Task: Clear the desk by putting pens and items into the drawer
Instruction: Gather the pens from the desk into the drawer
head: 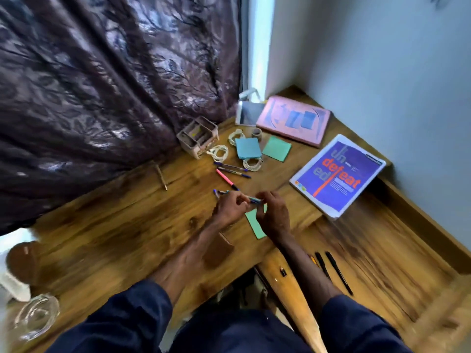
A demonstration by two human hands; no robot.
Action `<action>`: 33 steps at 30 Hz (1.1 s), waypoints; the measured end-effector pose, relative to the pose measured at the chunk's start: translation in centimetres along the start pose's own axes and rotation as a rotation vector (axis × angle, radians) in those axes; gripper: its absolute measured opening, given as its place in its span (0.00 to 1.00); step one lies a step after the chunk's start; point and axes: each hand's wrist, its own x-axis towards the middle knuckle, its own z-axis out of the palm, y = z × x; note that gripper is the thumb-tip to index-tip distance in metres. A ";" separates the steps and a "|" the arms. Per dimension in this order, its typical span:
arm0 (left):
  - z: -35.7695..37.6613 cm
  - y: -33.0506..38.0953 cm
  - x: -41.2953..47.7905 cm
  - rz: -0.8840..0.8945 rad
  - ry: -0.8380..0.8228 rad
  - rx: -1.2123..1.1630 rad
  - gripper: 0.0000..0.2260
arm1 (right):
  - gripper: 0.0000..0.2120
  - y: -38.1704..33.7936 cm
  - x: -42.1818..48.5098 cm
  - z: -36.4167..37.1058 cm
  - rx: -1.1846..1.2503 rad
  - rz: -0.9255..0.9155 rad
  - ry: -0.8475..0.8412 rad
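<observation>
Both hands meet over the middle of the wooden desk (114, 225). My left hand (230, 208) and my right hand (274, 215) together hold a small bunch of blue pens (224, 192) just above the desk. A green sticky note (254, 225) lies under my right hand. A pink pen (225, 179) and two blue pens (233, 169) lie on the desk beyond my hands. The open drawer (369, 263) at lower right holds two black pens (336, 271) and a yellow pencil beside my right forearm.
Behind the pens lie coiled white cords (219, 152), blue (248, 148) and green (276, 148) note pads, a tape roll (257, 133), a small organiser box (198, 137), a pink book (293, 121), a purple magazine (336, 177) and a tablet (248, 113). A glass bowl (35, 317) sits at the lower left.
</observation>
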 end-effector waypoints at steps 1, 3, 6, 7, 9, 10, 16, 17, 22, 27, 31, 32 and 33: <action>-1.5 -1.1 0.5 -0.039 0.053 0.009 0.05 | 0.13 -0.7 1.4 1.0 -0.027 0.010 -0.065; -3.7 -3.4 1.0 -0.129 0.125 0.011 0.04 | 0.14 -1.8 3.9 2.8 -0.091 0.015 -0.178; -5.5 -6.7 1.9 -0.228 0.180 0.013 0.03 | 0.13 -2.4 6.7 5.1 -0.194 0.004 -0.269; -6.1 -7.4 2.1 -0.258 0.188 0.008 0.02 | 0.12 -2.4 7.5 5.8 -0.242 0.012 -0.306; -6.8 -8.5 2.7 -0.303 0.198 0.002 0.03 | 0.11 -2.1 8.7 7.0 -0.360 0.049 -0.395; -7.0 -8.6 2.9 -0.309 0.201 0.007 0.03 | 0.10 -1.8 8.9 7.4 -0.405 0.064 -0.420; -6.4 -8.9 4.4 -0.350 0.165 0.031 0.10 | 0.03 -0.7 8.6 9.0 -0.412 0.054 -0.388; -6.0 -9.0 4.6 -0.342 0.158 0.044 0.12 | 0.02 -0.6 8.7 9.1 -0.402 0.037 -0.394; -4.3 -8.9 6.3 -0.324 0.129 0.126 0.20 | 0.06 1.0 9.6 9.0 -0.299 -0.023 -0.441; -4.6 -8.8 7.0 -0.380 0.127 0.114 0.13 | 0.13 1.9 10.4 9.3 -0.296 -0.042 -0.504; -5.5 -9.2 6.6 -0.416 0.149 0.062 0.11 | 0.10 1.2 10.2 9.9 -0.329 -0.013 -0.503; -5.7 -9.3 6.5 -0.418 0.169 0.048 0.10 | 0.09 1.0 10.1 10.0 -0.334 -0.002 -0.503; -5.8 -9.4 6.3 -0.420 0.185 0.031 0.10 | 0.09 0.7 10.1 10.1 -0.337 0.017 -0.505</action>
